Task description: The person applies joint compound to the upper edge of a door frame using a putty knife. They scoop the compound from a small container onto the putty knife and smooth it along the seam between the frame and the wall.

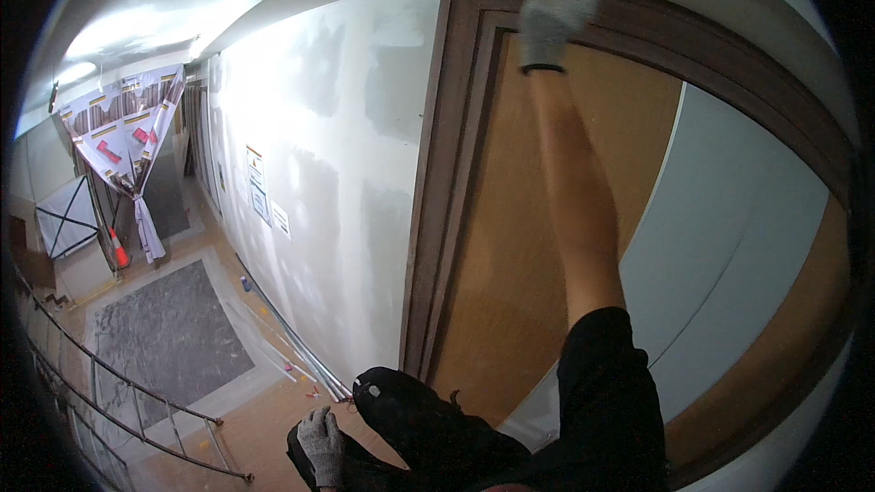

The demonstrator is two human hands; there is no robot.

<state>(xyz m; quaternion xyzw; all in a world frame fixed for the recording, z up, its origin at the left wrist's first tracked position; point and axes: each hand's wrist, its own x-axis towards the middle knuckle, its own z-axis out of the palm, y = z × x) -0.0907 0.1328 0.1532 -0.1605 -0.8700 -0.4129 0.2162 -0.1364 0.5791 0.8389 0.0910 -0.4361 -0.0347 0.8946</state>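
My right arm reaches up across a wood-toned door [510, 182]. At its end my right hand [558, 20], in a grey knit glove, is in front of the dark brown door frame [427, 210], near the ceiling. Motion smears its fingers, and a pale blur lies at their tips, so I cannot make out whether they hold anything. My left hand [321, 442], in a similar glove, lies over my bent knee in black trousers [365, 469]. Its fingers are laid along the cloth, with nothing visible in them.
Left of the frame runs a patched white wall [355, 128] with posted sheets [258, 187]. Long metal strips [296, 343] lie along its foot. A metal scaffold rail [137, 428] curves at lower left. Farther off are a dark floor sheet [173, 337], an orange cone [118, 249] and a tied curtain [137, 141].
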